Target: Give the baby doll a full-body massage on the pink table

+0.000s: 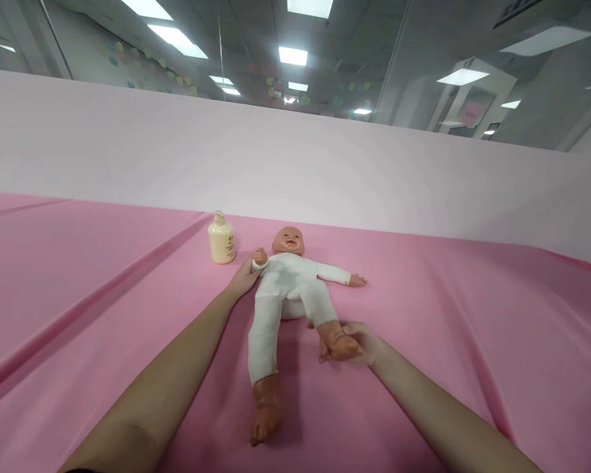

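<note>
A baby doll (288, 276) with a white cloth body lies on its back, head away from me and feet toward me. My left hand (246, 274) is closed round the doll's arm at the wrist, on the left side; some fingers are hidden behind it. Around the doll's lower leg on the right, my right hand (357, 338) is closed, with the foot partly in front of the palm. The doll's other arm stretches out to the right, and its other leg points toward me, both untouched. Left of the doll's head stands a cream pump bottle (221, 240).
A pink sheet (128, 263) with several folds covers the surface. Behind it rises a white wall (295, 171), topped by a glass window (325, 66) showing ceiling lights.
</note>
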Motion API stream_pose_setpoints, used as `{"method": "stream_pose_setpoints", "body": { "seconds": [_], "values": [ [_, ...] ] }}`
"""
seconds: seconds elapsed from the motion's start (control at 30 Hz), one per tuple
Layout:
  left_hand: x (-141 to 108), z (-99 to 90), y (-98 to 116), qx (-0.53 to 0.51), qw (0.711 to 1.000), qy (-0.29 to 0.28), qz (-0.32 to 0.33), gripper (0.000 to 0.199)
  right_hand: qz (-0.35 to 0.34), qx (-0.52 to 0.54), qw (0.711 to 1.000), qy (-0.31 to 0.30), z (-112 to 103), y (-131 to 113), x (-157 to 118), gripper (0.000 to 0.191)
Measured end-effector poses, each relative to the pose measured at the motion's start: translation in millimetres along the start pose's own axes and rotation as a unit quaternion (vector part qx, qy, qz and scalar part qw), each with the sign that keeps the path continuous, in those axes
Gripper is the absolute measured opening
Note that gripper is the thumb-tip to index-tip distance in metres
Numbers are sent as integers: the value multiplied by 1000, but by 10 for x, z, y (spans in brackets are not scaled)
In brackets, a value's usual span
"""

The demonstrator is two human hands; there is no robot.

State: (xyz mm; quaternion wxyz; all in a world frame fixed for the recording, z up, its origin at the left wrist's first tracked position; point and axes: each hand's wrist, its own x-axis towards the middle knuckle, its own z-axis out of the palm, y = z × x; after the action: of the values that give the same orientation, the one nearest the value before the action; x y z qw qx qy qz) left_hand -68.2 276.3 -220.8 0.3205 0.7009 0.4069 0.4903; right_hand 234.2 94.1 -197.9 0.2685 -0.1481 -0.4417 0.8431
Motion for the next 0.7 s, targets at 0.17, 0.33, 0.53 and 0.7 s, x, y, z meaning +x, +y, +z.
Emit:
{"method": "stream_pose_setpoints", "body": {
  "seconds": [0.17, 0.33, 0.53, 0.7],
  "values": [
    [40, -50, -174, -31, 996, 36, -80, 51, 173, -9, 968, -181, -180, 105, -27, 71],
    [40, -91, -167, -45, 995, 17, -89, 53, 170, -2, 973, -159, -305, 192, -51, 58],
    [17, -62, -86, -31, 999, -36, -27, 38, 125, 32, 984, -124, -165, 99, -30, 63],
    [6, -53, 31, -21, 998, -50, 25, 21, -28, 78, 996, 16, -57, 5, 5, 49]
  ]
}}
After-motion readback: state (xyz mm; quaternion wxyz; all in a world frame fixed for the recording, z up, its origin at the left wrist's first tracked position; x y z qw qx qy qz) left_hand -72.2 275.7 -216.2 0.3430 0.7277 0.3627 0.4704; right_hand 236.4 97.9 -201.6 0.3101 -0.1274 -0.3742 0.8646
